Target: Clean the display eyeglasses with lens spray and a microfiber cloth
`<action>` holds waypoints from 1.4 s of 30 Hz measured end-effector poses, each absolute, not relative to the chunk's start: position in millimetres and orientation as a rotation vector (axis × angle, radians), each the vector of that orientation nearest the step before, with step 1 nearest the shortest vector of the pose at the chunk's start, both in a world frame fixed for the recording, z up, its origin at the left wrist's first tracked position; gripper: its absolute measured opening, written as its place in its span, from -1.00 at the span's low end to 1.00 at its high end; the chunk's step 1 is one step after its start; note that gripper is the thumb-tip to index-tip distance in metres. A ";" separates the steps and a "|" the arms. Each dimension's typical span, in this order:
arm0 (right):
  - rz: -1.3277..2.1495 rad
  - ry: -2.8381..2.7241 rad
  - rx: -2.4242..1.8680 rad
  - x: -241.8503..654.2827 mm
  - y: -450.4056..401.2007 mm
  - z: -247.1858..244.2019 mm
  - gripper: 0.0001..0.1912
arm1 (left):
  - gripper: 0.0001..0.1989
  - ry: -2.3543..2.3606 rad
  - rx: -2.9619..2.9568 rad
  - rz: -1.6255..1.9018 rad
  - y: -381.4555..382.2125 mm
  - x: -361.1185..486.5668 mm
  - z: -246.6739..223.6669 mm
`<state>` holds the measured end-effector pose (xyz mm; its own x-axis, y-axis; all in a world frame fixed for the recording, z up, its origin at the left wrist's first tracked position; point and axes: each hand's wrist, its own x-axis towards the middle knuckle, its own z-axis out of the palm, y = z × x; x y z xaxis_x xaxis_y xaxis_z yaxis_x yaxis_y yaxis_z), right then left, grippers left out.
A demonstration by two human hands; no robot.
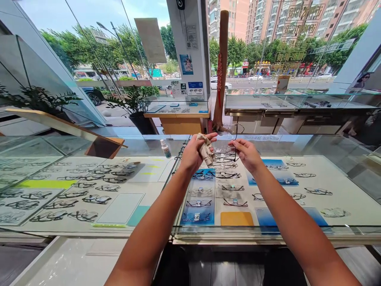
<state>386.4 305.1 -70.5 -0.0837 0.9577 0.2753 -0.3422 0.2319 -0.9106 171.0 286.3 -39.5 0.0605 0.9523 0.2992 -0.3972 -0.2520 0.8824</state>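
A crumpled beige cloth (205, 151) is gripped in my left hand (193, 153), its thumb and one finger stretched out to the right. My right hand (245, 153) pinches a pair of thin dark-framed eyeglasses (236, 137) between thumb and fingers. The glasses are held on edge, one temple upright, and their clear lenses are hard to make out against the background. Both hands hover over the glass display counter (279, 149), a short gap between them. To the left of my left hand, a small white spray bottle (165, 149) stands on the glass.
Inside the counter lie rows of eyeglasses (198, 203), blue display cards (275, 163) and an orange pad (236, 219). A tilted wooden board (68, 129) stands at left. Beyond are a potted plant (139, 109), a wooden post (222, 67) and another display case (262, 104).
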 end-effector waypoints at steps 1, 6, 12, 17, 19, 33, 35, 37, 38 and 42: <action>1.247 -1.158 -0.709 386.5 304.6 -69.3 -0.56 | -0.81 0.677 1.162 1.438 286.7 172.9 -42.8; 1.257 -1.146 -0.686 388.1 301.2 -63.5 -0.57 | -0.58 0.743 1.279 1.452 297.6 173.9 -58.2; 1.297 -1.143 -0.629 385.6 295.6 -60.1 -0.60 | -0.45 0.832 1.206 1.480 303.8 178.5 -69.5; 1.352 -1.125 -0.584 377.7 291.3 -61.2 -0.62 | -0.52 0.823 1.092 1.371 303.6 187.3 -76.2; 1.360 -1.129 -0.597 375.4 290.6 -62.2 -0.61 | -0.56 0.806 1.024 1.322 303.5 190.2 -77.9; 1.393 -1.126 -0.546 372.8 287.0 -60.8 -0.64 | -0.69 1.182 2.006 1.550 282.3 184.9 -72.3; 1.386 -1.130 -0.544 372.2 286.4 -61.3 -0.65 | -0.71 1.190 2.029 1.554 280.4 184.5 -70.8; 1.369 -1.127 -0.550 372.5 286.8 -62.2 -0.67 | -0.68 1.127 1.956 1.547 282.4 183.8 -70.9; 1.366 -1.122 -0.554 372.9 287.2 -62.6 -0.67 | -0.65 1.074 1.892 1.536 284.4 183.3 -71.4; 1.388 -1.113 -0.575 374.3 288.7 -63.1 -0.64 | -0.51 0.870 1.624 1.420 292.3 183.2 -72.5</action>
